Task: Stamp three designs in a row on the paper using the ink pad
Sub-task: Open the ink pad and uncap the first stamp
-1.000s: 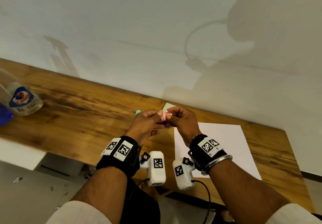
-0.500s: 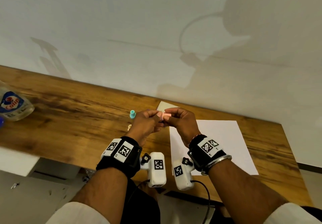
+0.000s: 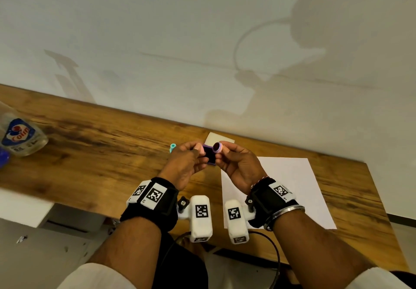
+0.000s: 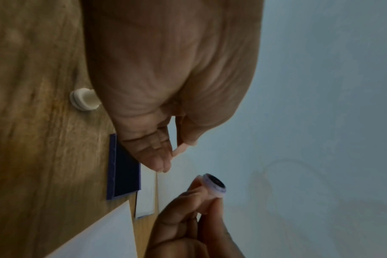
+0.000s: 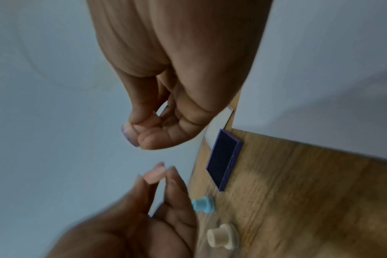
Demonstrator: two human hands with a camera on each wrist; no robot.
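The hands are now pulling apart, right hand [image 3: 236, 165] pinching the uncapped stamp [image 3: 218, 147], left hand [image 3: 184, 165] pinching its cap [image 5: 155, 175], paper [image 3: 288, 189] still lying blank mid-frame.

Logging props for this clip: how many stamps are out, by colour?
Pink stamp, pinched in the right hand: 1
Blue stamp, on the table: 1
Cream stamp, on the table: 1
Total: 3
The pink piece in the left hand is not counted.
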